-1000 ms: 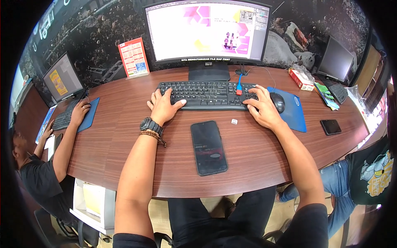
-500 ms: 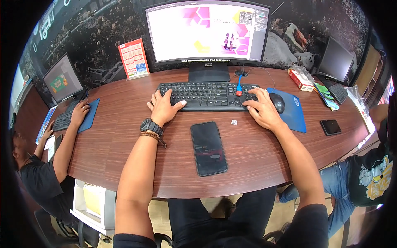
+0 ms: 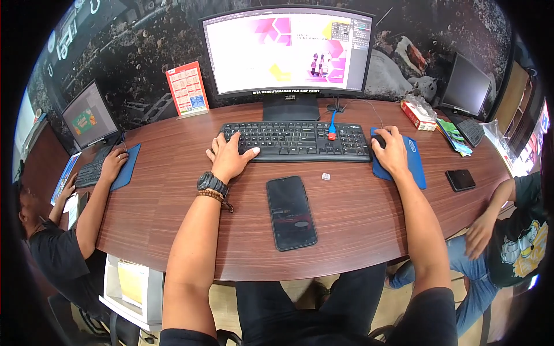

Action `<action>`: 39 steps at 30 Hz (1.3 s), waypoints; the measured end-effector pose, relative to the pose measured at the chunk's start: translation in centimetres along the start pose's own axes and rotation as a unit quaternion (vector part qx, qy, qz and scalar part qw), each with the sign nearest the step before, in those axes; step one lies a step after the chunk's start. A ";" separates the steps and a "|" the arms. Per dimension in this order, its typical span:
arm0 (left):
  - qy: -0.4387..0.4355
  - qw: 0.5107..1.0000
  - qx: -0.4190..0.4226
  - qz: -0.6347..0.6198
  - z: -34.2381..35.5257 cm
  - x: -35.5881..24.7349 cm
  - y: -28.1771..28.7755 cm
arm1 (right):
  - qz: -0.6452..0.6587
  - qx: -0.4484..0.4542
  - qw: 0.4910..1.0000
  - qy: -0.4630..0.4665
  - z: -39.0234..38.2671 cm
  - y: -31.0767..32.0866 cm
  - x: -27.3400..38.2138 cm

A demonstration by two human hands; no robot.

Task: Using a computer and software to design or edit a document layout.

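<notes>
My left hand (image 3: 229, 160) rests with spread fingers on the left end of the black keyboard (image 3: 294, 151), its thumb by the front edge. A watch and beaded bracelets circle that wrist. Over on the blue mouse pad (image 3: 416, 170), my right hand (image 3: 394, 152) curls over a black computer mouse (image 3: 378, 140), which it mostly hides. A blue cable with a red plug (image 3: 332, 132) lies across the keyboard's right part. Between my forearms lies a black phone (image 3: 291, 213), with a small whitish square piece (image 3: 326, 177) beyond its upper right corner.
Behind the keyboard stands a curved monitor (image 3: 248, 60) showing a pink and yellow layout. A red-framed calendar (image 3: 187, 90) is left of it; a red and white box (image 3: 416, 117) and another phone (image 3: 460, 180) are right. One person (image 3: 55, 248) works at left, another (image 3: 522, 236) sits at right.
My right hand has gone from the keyboard's right end to the mouse. My left hand stays on the keyboard. At right, the seated person's forearm and hand have come down over the leg.
</notes>
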State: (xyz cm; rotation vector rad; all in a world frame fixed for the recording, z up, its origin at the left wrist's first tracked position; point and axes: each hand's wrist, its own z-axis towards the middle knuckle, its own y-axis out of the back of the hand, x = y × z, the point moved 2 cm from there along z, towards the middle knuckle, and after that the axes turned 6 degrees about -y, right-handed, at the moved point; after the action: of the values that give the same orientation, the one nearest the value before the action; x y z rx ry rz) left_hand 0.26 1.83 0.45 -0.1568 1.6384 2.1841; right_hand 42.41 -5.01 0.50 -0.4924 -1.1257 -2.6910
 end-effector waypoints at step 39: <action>-0.023 0.995 -0.097 0.009 -0.1 -0.1 0.1 | 0.065 0.061 0.994 -0.061 0.1 -0.8 -1.9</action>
State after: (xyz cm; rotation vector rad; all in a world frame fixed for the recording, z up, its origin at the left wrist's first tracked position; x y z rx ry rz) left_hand 0.31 1.72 0.53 -0.1443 1.4066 2.3408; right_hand 44.00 -4.31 -0.66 -0.6912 -1.2347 -2.4942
